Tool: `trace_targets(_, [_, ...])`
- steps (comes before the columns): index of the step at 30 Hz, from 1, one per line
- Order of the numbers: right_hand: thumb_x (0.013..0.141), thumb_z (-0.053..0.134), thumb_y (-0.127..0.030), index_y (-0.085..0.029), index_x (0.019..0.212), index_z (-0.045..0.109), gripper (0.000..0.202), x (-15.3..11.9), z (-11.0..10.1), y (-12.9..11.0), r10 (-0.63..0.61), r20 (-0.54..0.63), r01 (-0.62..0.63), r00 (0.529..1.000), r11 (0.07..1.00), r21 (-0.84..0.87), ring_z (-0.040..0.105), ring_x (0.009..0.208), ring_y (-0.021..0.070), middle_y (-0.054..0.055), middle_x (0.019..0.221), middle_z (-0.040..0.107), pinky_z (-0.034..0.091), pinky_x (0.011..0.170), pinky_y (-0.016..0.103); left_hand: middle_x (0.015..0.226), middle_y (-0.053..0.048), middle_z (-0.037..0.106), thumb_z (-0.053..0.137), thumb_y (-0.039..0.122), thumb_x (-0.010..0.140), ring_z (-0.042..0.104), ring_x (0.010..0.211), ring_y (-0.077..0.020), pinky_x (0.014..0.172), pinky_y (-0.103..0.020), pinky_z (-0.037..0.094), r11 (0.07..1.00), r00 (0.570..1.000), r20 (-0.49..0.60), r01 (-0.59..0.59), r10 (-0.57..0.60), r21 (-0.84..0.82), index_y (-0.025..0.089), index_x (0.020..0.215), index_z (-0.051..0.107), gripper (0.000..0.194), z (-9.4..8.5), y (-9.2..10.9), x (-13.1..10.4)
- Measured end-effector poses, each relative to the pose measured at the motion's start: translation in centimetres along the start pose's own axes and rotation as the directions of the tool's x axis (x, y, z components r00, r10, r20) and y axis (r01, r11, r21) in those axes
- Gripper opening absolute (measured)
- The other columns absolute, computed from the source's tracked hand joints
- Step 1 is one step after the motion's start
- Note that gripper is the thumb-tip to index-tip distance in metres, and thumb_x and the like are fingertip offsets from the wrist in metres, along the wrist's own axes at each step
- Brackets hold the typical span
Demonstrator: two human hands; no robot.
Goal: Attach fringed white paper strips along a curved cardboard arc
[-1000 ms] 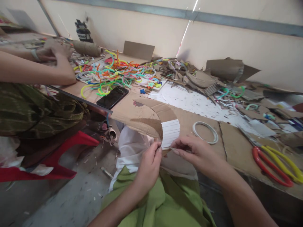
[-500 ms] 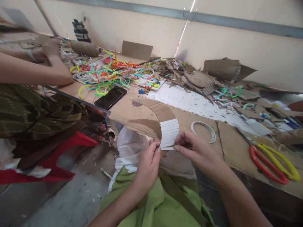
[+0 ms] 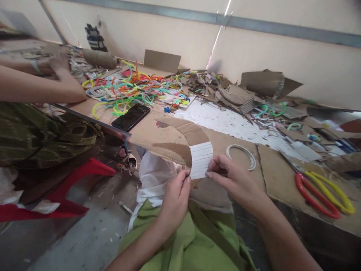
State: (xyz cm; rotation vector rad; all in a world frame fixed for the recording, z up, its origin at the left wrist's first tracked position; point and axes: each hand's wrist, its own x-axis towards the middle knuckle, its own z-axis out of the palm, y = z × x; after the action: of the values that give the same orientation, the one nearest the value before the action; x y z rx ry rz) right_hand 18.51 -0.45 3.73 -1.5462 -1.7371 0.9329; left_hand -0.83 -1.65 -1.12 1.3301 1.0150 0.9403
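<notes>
A curved cardboard piece extends over the table's near edge, its lower end covered by white paper strips laid side by side. My left hand pinches the left edge of that end between thumb and fingers. At its right edge, my right hand has thumb and fingertips closed on the end of the lowest strip. A thin white ring, like a narrow tape roll, lies just beyond my right hand. Scissors with one red and one yellow handle rest farther right.
Colourful pipe cleaners are heaped behind a black phone. Cardboard scraps are piled along the wall. Another person's arm leans on the table at the left, above a red plastic chair.
The lowest white strip, which stuck out at an angle with a gap above it, now lies against the strips above. Both hands have barely moved.
</notes>
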Motion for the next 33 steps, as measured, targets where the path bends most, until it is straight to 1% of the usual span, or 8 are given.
trace_targets(7, [0.083,0.062,-0.025,-0.023,0.080,0.058,0.006,0.1,0.0,-0.3,-0.014,-0.007,0.014,1.000,1.000,0.019,0.057,0.069,0.0178,0.000,0.074,0.061,0.047,0.062,0.030,0.104,-0.007,0.070,0.043,0.031,0.104,0.062,0.104,-0.0226,0.089,-0.030,0.045,1.000,1.000,-0.006,-0.012,0.012,-0.023,0.018,0.110,0.066,0.027,0.1,-0.3,0.0])
trace_targets(14, [0.083,0.063,-0.024,-0.023,0.079,0.058,0.007,0.2,-0.1,-0.2,-0.019,-0.005,0.019,1.000,0.999,0.036,0.057,0.067,0.0170,0.000,0.073,0.061,0.045,0.059,0.029,0.109,-0.008,0.072,0.044,0.032,0.102,0.063,0.101,-0.0227,0.087,-0.030,0.047,0.998,1.000,-0.004,-0.001,0.000,-0.056,0.018,0.110,0.068,0.028,0.1,0.1,0.0])
trace_targets(19, [0.083,0.064,-0.026,-0.023,0.079,0.058,0.008,0.2,-0.1,0.2,-0.010,-0.004,0.010,1.000,0.999,0.049,0.057,0.068,0.0173,0.000,0.074,0.061,0.046,0.059,0.029,0.109,-0.008,0.073,0.047,0.033,0.100,0.063,0.100,-0.0229,0.089,-0.031,0.047,0.996,1.000,-0.005,0.027,-0.028,-0.089,0.018,0.109,0.069,0.028,-0.1,0.3,0.0])
trace_targets(21, [0.084,0.066,-0.029,-0.022,0.081,0.059,0.009,0.2,-0.2,0.4,0.002,-0.015,-0.001,1.000,0.999,0.033,0.059,0.070,0.0182,0.001,0.076,0.063,0.047,0.060,0.030,0.110,-0.008,0.073,0.049,0.035,0.099,0.063,0.098,-0.0228,0.087,-0.031,0.047,0.991,0.998,-0.001,0.064,-0.065,-0.120,0.019,0.110,0.069,0.028,-0.2,0.4,0.1])
trace_targets(24, [0.087,0.068,-0.033,-0.021,0.088,0.063,0.013,0.0,-0.7,0.4,0.025,-0.064,-0.026,0.998,0.999,-0.018,0.063,0.077,0.0214,0.004,0.084,0.067,0.050,0.066,0.034,0.111,-0.008,0.072,0.051,0.038,0.098,0.064,0.098,-0.0227,0.083,-0.030,0.048,0.971,0.991,0.007,0.132,-0.134,-0.197,0.019,0.114,0.068,0.029,-0.3,0.6,0.0])
trace_targets(28, [0.092,0.065,-0.042,-0.021,0.101,0.067,0.022,-0.4,-1.3,0.1,0.016,-0.106,-0.020,0.994,0.999,-0.032,0.066,0.095,0.0279,0.010,0.100,0.071,0.053,0.075,0.039,0.116,-0.009,0.071,0.052,0.040,0.098,0.064,0.099,-0.0221,0.080,-0.029,0.049,0.946,0.982,0.024,0.185,-0.185,-0.267,0.020,0.117,0.066,0.031,-0.2,0.8,-0.2])
trace_targets(31, [0.094,0.062,-0.043,-0.022,0.097,0.071,0.023,-0.4,-1.4,-0.1,-0.048,-0.068,0.041,0.997,0.994,-0.100,0.063,0.102,0.0302,0.011,0.102,0.073,0.050,0.085,0.044,0.115,-0.008,0.071,0.053,0.040,0.098,0.063,0.097,-0.0208,0.078,-0.027,0.049,0.944,0.981,0.022,0.192,-0.193,-0.268,0.020,0.115,0.066,0.029,0.0,0.8,-0.3])
trace_targets(33, [0.093,0.064,-0.040,-0.022,0.088,0.071,0.021,-0.3,-1.4,-0.2,-0.095,-0.041,0.088,0.995,0.986,-0.139,0.063,0.099,0.0291,0.010,0.099,0.073,0.048,0.088,0.044,0.111,-0.008,0.071,0.054,0.039,0.098,0.062,0.091,-0.0188,0.075,-0.026,0.048,0.950,0.985,0.021,0.169,-0.169,-0.263,0.020,0.115,0.067,0.028,0.1,0.8,-0.4])
